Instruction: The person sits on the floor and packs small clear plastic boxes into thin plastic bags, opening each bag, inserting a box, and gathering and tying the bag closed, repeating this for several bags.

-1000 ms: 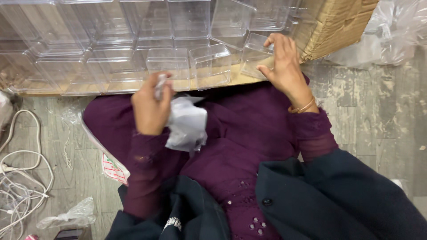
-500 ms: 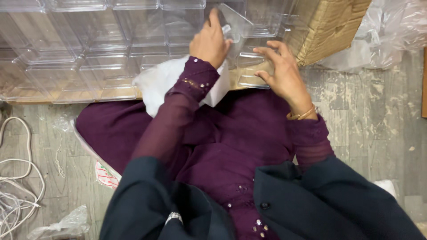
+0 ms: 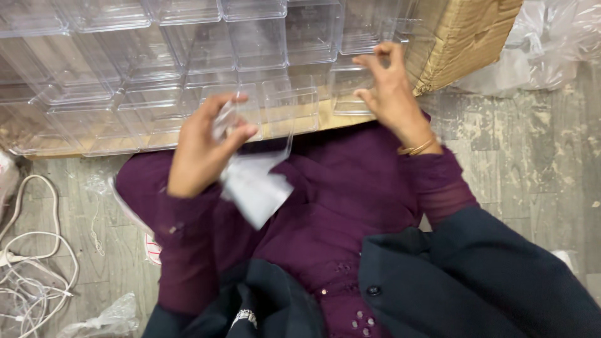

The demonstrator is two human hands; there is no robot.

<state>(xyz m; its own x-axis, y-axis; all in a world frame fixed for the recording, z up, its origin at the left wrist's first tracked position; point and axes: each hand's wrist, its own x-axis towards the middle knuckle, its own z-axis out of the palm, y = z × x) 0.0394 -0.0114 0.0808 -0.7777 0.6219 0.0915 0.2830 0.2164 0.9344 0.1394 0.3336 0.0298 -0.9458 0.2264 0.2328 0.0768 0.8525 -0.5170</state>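
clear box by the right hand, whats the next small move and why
Probably grip the clear box firmly with the right hand, whose fingers only rest on its edges. The left hand already holds a white cloth ready beside it.

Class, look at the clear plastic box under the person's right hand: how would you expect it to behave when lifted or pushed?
The clear plastic box looks thin-walled and empty, so it is probably light for its size. Its flat sides and square shape suggest it would slide rather than roll. The glossy walls may be slippery under the right hand, and such thin plastic could flex or crack if squeezed hard.
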